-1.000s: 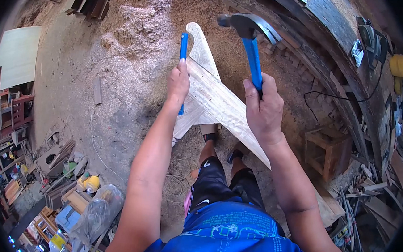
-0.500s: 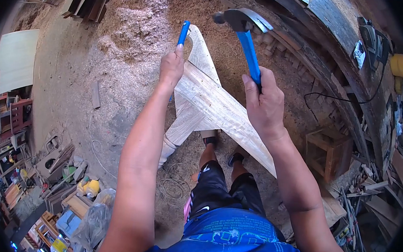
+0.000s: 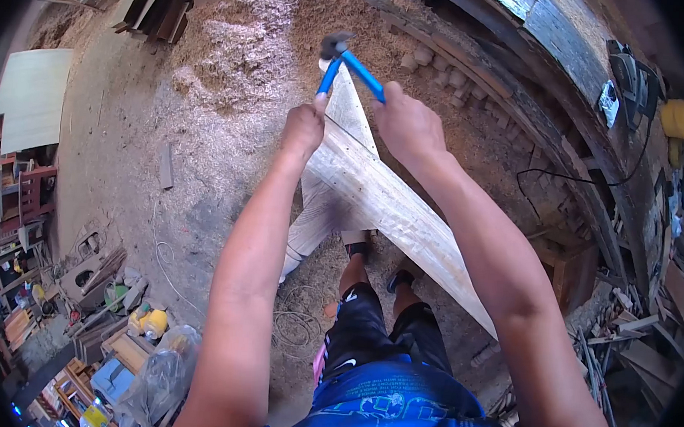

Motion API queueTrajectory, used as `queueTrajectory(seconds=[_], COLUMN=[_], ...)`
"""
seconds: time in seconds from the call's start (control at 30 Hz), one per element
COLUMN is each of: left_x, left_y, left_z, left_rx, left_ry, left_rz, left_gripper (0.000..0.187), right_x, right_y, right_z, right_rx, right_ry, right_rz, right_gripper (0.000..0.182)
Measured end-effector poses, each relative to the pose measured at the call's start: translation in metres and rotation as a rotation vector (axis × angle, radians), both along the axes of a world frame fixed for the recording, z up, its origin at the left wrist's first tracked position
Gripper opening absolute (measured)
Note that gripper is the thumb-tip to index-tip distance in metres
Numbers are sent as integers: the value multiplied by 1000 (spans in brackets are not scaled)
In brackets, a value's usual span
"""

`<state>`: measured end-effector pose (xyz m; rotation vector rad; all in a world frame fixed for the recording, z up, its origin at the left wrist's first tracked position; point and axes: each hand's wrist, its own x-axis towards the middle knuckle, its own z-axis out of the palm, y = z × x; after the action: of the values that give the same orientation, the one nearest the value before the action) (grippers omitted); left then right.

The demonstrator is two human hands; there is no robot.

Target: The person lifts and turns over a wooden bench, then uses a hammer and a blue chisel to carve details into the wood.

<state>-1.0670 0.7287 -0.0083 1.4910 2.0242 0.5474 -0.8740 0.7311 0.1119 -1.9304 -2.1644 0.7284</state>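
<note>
My left hand is wrapped around a blue-handled chisel, held upright at the end of a long pale wooden plank. The blade is hidden below the fist. In my right hand is a claw hammer with a blue handle; its dark head overlaps the butt of the chisel. Beyond the plank a flat pointed wooden piece juts out. A turned wooden leg shows under the plank, partly behind my left forearm.
Wood shavings cover the floor ahead. Along the right runs a heavy timber bench bearing a power tool with a black cord. A wooden box stands below it. Scrap wood and a clear plastic bag lie at left.
The hammer has swung down and left from its raised position to the chisel's butt. My left hand keeps its hold on the chisel.
</note>
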Motion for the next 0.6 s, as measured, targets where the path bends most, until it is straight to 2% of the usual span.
queueTrajectory(seconds=[0.03, 0.1, 0.13, 0.43, 0.6], left_x=[-3, -3, -2, -18, -19], left_y=[-2, -1, -2, 8, 10], left_z=[-1, 6, 10, -18, -16], left_rx=[-7, 25, 82, 86, 47], left_ry=[-1, -169, -266, -226, -172], left_rz=[9, 19, 63, 14, 29], left_gripper=[68, 67, 66, 64, 64], right_x=[2, 5, 9, 24, 24], right_y=[-4, -11, -14, -27, -28], right_z=[1, 10, 16, 11, 14], right_rx=[-7, 165, 93, 86, 81], right_ry=[-1, 159, 148, 198, 197], right_rz=[9, -35, -60, -89, -82], right_gripper=[22, 22, 24, 23, 22])
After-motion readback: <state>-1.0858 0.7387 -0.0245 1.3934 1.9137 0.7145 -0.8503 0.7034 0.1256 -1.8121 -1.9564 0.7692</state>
